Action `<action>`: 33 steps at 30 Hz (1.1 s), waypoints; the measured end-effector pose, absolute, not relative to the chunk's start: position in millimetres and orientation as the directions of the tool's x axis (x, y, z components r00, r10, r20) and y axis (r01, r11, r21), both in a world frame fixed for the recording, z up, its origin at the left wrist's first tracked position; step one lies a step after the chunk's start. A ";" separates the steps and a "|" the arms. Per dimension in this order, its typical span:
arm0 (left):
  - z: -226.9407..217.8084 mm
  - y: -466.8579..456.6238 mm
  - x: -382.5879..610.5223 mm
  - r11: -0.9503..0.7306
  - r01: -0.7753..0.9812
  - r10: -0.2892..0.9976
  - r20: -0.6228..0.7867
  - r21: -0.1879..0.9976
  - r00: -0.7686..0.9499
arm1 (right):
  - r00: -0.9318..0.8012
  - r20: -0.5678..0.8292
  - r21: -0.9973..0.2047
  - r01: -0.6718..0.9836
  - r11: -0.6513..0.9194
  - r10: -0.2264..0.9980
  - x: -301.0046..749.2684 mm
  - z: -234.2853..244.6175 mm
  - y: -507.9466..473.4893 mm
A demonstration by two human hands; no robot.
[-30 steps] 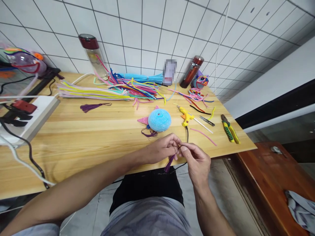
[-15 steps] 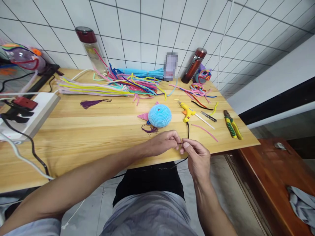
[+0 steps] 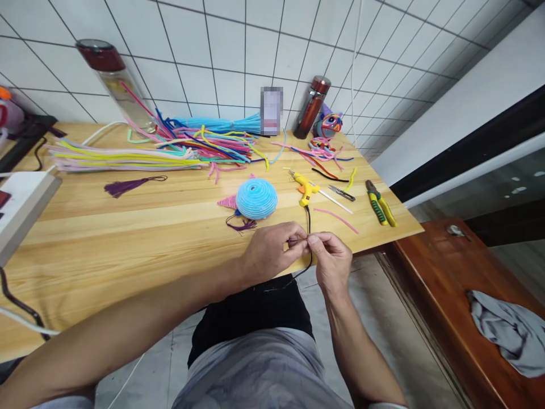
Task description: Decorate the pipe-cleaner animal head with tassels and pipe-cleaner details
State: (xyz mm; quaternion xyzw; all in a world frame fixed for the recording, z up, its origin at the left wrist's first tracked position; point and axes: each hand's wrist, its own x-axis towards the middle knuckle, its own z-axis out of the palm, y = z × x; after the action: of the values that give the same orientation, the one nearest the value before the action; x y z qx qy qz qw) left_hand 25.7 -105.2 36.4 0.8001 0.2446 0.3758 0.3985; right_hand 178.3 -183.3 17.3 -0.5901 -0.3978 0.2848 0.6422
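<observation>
Near the table's front edge, my left hand [image 3: 271,248] and my right hand [image 3: 334,259] meet fingertip to fingertip. Both are closed in a pinch on a thin dark strand [image 3: 297,240]; most of it is hidden by the fingers. Just beyond my left hand lies a blue coiled dome [image 3: 256,198] with a pink cone-shaped piece [image 3: 227,201] and a purple tassel [image 3: 242,224] at its left side. A yellow hot glue gun [image 3: 305,188] rests past my fingers, its black cord running down behind them.
Bundles of coloured pipe cleaners [image 3: 131,157] lie along the back, with a second purple tassel [image 3: 130,186] in front. To the right are snips [image 3: 342,193] and green-yellow pliers [image 3: 380,205]. Two bottles, a glass one [image 3: 123,88] and a red one [image 3: 313,108], stand by the wall. A power strip [image 3: 28,210] sits left.
The view has turned, so the table's things appear further left. My hands have drawn closer together, and less of the strand shows between them.
</observation>
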 end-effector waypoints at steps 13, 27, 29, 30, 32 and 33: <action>4.2 -97.2 18.5 -0.614 0.171 0.733 0.476 0.771 0.486 | 0.482 0.169 -0.973 0.218 0.069 0.860 205.1 11.5 -168.3; 0.9 -94.3 17.3 -0.598 0.197 0.759 0.470 0.777 0.450 | 0.557 0.001 -0.368 0.772 -0.518 0.830 248.7 47.1 -63.5; 1.1 -94.2 17.0 -0.590 0.200 0.767 0.466 0.782 0.440 | 0.572 -0.032 -0.281 0.782 -0.557 0.820 242.8 48.0 -53.2; 1.2 -94.2 17.0 -0.588 0.198 0.770 0.467 0.785 0.436 | 0.579 -0.046 -0.245 0.784 -0.571 0.814 239.9 47.8 -49.4; 1.1 -93.8 17.2 -0.585 0.191 0.772 0.469 0.788 0.429 | 0.584 -0.066 -0.199 0.787 -0.584 0.809 235.0 46.9 -43.4; 0.9 -93.5 17.5 -0.582 0.188 0.774 0.468 0.791 0.427 | 0.585 -0.072 -0.190 0.787 -0.587 0.808 233.4 46.3 -40.8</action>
State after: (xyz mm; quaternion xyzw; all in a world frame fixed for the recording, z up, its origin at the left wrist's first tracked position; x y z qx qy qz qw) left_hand 17.5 -93.5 0.9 0.7751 0.3104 0.4361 0.3358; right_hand 233.4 -40.8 46.3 -0.8876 -0.4492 0.0754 0.0690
